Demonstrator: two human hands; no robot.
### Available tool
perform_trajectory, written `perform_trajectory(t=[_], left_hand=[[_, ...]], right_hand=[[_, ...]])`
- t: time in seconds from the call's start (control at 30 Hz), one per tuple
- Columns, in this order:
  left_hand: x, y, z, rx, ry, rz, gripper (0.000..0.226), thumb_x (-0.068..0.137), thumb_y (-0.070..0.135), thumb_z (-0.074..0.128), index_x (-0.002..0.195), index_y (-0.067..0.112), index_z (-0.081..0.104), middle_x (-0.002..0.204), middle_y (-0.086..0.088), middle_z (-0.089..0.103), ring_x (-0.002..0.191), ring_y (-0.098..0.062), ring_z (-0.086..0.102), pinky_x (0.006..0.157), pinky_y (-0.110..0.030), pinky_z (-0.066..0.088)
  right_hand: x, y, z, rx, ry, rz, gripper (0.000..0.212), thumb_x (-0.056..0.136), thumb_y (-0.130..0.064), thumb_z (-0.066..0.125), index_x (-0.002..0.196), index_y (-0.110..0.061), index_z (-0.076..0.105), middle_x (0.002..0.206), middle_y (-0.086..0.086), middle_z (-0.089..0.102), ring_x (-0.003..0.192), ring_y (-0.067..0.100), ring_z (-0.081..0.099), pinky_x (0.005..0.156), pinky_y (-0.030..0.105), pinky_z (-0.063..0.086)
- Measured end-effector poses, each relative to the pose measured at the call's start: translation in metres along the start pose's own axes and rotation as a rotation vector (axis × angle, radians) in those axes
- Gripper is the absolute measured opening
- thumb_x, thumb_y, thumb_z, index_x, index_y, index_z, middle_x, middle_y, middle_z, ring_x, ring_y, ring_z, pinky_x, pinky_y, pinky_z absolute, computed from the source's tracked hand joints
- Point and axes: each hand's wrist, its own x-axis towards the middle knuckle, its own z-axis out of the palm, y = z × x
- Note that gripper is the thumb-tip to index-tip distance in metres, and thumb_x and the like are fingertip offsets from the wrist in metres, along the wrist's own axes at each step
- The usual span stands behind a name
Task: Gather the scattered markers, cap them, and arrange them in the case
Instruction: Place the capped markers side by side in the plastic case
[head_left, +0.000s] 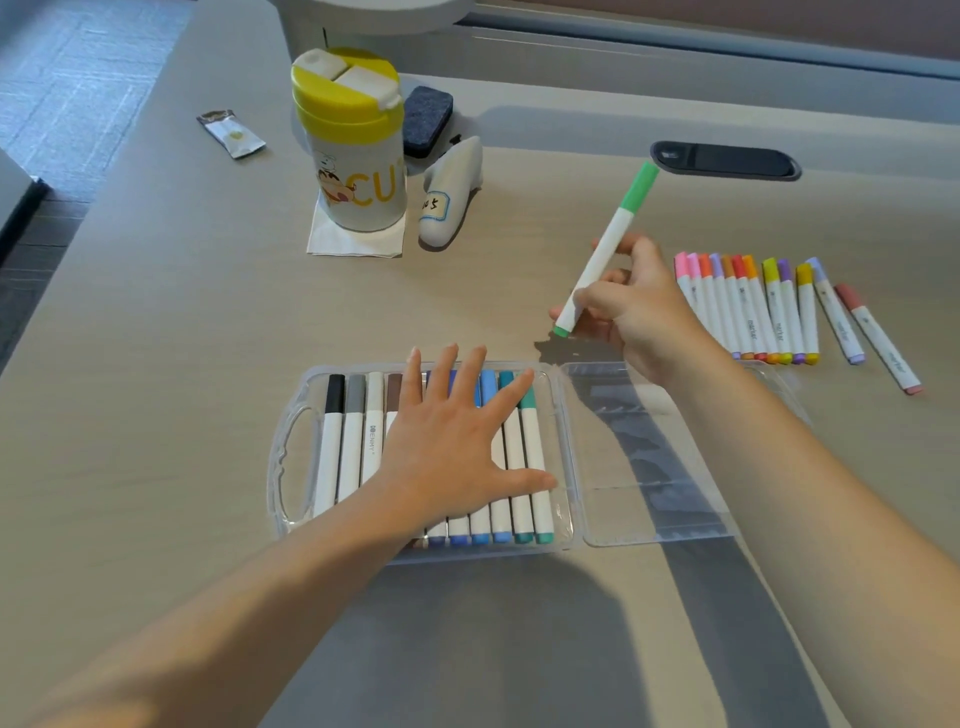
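currently the left hand (457, 441) lies flat, fingers spread, on the markers (519, 457) in the case (296, 447); the right hand (639, 306) pinches a capped green marker (605, 249) above the desk (156, 338). best to level it and slot it beside the teal one, lifting the left hand clear.

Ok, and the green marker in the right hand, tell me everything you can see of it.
The green marker has a white barrel that looks like plastic, a long light-green cap at its upper end and a short green band at its lower end. It is capped. The right hand grips it low on the barrel, above the table, tilted with the cap pointing up and away to the right. It hangs behind the open clear case, touching nothing but the hand's fingers.
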Motion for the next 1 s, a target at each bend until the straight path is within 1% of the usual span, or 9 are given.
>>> perform_trajectory(t=[0.07, 0.17, 0.3, 0.43, 0.53, 0.63, 0.7, 0.83, 1.0], left_hand=[[0.000, 0.000, 0.000, 0.004, 0.007, -0.006, 0.091, 0.069, 0.083, 0.023, 0.142, 0.042, -0.013, 0.156, -0.004, -0.013, 0.142, -0.030, -0.016, 0.110, -0.050, -0.018], [-0.001, 0.001, -0.001, 0.008, 0.009, -0.015, 0.092, 0.068, 0.084, 0.022, 0.143, 0.041, -0.012, 0.156, -0.004, -0.012, 0.142, -0.030, -0.014, 0.111, -0.050, -0.016], [-0.002, 0.000, -0.001, -0.010, 0.022, -0.009, 0.098, 0.067, 0.085, 0.027, 0.145, 0.036, -0.009, 0.156, -0.003, -0.010, 0.143, -0.028, -0.011, 0.112, -0.050, -0.013], [-0.003, -0.003, -0.003, -0.077, 0.043, 0.008, 0.105, 0.063, 0.087, 0.032, 0.147, 0.032, 0.000, 0.155, 0.001, -0.005, 0.143, -0.022, -0.009, 0.113, -0.046, -0.014], [-0.004, -0.004, -0.005, -0.145, 0.061, -0.001, 0.102, 0.064, 0.083, 0.034, 0.147, 0.030, 0.007, 0.155, 0.001, 0.002, 0.143, -0.020, -0.005, 0.113, -0.043, -0.013], [-0.005, -0.004, -0.007, -0.167, 0.068, -0.007, 0.100, 0.059, 0.077, 0.027, 0.146, 0.030, 0.011, 0.154, 0.002, 0.007, 0.143, -0.020, -0.001, 0.114, -0.042, -0.011], [-0.006, -0.003, -0.009, -0.181, 0.053, -0.010, 0.099, 0.062, 0.079, 0.031, 0.146, 0.030, 0.012, 0.154, 0.002, 0.008, 0.142, -0.020, 0.000, 0.115, -0.041, -0.010], [-0.008, -0.005, -0.012, -0.219, 0.040, 0.001, 0.092, 0.073, 0.070, 0.051, 0.146, 0.029, 0.014, 0.153, 0.002, 0.010, 0.142, -0.019, 0.001, 0.115, -0.039, -0.009], [-0.008, -0.007, -0.016, -0.201, -0.011, 0.030, 0.091, 0.073, 0.066, 0.055, 0.146, 0.030, 0.013, 0.154, 0.003, 0.008, 0.142, -0.018, 0.000, 0.115, -0.039, -0.010]], right_hand=[[-0.017, 0.000, -0.004, 0.046, -0.086, 0.071, 0.007, 0.093, -0.005, 0.046, 0.095, -0.011, 0.045, 0.076, 0.007, 0.050, 0.067, 0.023, 0.061, 0.049, 0.022, 0.054], [-0.037, 0.008, -0.013, 0.036, -0.196, 0.201, 0.013, 0.093, -0.012, 0.048, 0.081, -0.008, 0.051, 0.069, 0.009, 0.056, 0.053, 0.014, 0.059, 0.043, 0.018, 0.050], [-0.054, 0.029, -0.019, -0.207, -0.334, 0.328, 0.009, 0.088, -0.007, 0.055, 0.080, -0.006, 0.058, 0.068, 0.007, 0.064, 0.056, 0.013, 0.062, 0.052, 0.020, 0.055], [-0.064, 0.045, -0.011, -0.297, -0.285, 0.299, 0.010, 0.085, -0.001, 0.059, 0.079, -0.007, 0.055, 0.066, 0.006, 0.062, 0.047, 0.008, 0.061, 0.048, 0.021, 0.053], [-0.066, 0.052, -0.005, -0.374, -0.196, 0.218, 0.017, 0.083, 0.002, 0.061, 0.075, -0.010, 0.051, 0.063, 0.006, 0.057, 0.052, 0.015, 0.056, 0.053, 0.027, 0.053], [-0.068, 0.057, -0.002, -0.467, -0.149, 0.124, 0.017, 0.082, -0.003, 0.063, 0.075, -0.011, 0.049, 0.063, 0.003, 0.054, 0.056, 0.016, 0.055, 0.055, 0.028, 0.052], [-0.068, 0.058, -0.003, -0.470, -0.130, 0.096, 0.014, 0.084, -0.008, 0.062, 0.077, -0.011, 0.050, 0.064, 0.002, 0.055, 0.056, 0.014, 0.055, 0.052, 0.024, 0.051], [-0.065, 0.057, -0.001, -0.456, -0.104, 0.098, 0.016, 0.088, -0.023, 0.059, 0.079, -0.012, 0.052, 0.073, 0.002, 0.059, 0.060, 0.011, 0.057, 0.051, 0.018, 0.050], [-0.061, 0.055, 0.000, -0.546, -0.108, 0.102, 0.022, 0.082, -0.020, 0.066, 0.072, -0.016, 0.047, 0.090, 0.009, 0.064, 0.073, 0.017, 0.061, 0.063, 0.029, 0.054]])
